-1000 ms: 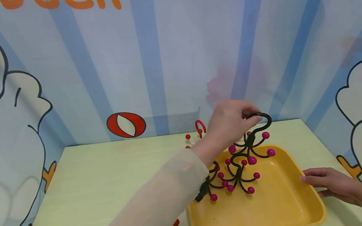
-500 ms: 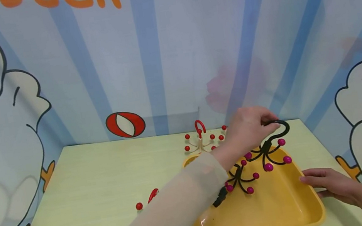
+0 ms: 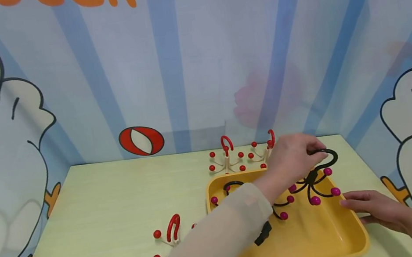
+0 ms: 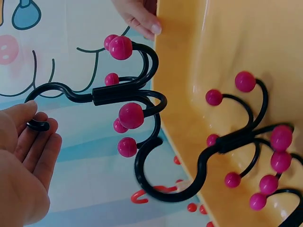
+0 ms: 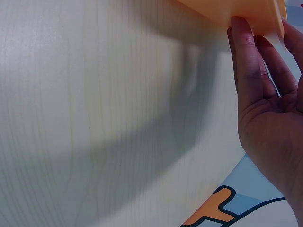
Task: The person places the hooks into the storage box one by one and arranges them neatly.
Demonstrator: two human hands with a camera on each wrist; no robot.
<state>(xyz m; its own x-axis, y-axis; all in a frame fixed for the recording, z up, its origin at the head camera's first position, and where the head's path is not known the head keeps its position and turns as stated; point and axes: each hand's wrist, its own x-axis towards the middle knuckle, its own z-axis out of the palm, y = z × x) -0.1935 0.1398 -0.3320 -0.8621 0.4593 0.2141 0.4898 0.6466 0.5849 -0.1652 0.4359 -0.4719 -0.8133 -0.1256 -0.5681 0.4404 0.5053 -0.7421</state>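
My left hand [image 3: 292,158] pinches the curved top of a black hook hanger [image 3: 311,177] with magenta ball tips, holding it over the right part of a yellow tray [image 3: 314,236]. In the left wrist view, thumb and fingers close round the hook's end, and its ball-tipped arms fan out. A second black hanger [image 4: 236,142] lies in the tray; more black arms with magenta balls show beside it. My left sleeve hides part of these in the head view. My right hand [image 3: 377,205] grips the tray's right rim, thumb on one side and fingers on the other.
Two cream hangers with red hooks and red balls, one left [image 3: 226,156] and one right [image 3: 270,141], stand behind the tray. Another red-hooked hanger [image 3: 173,229] is left of it, partly covered by the sleeve. A printed curtain [image 3: 195,59] rises behind the pale table [image 3: 114,213].
My left hand has moved right and toward the near side, carrying the black hanger lower over the tray. The red-hooked hangers have come into fuller view. My right hand stays at the rim.
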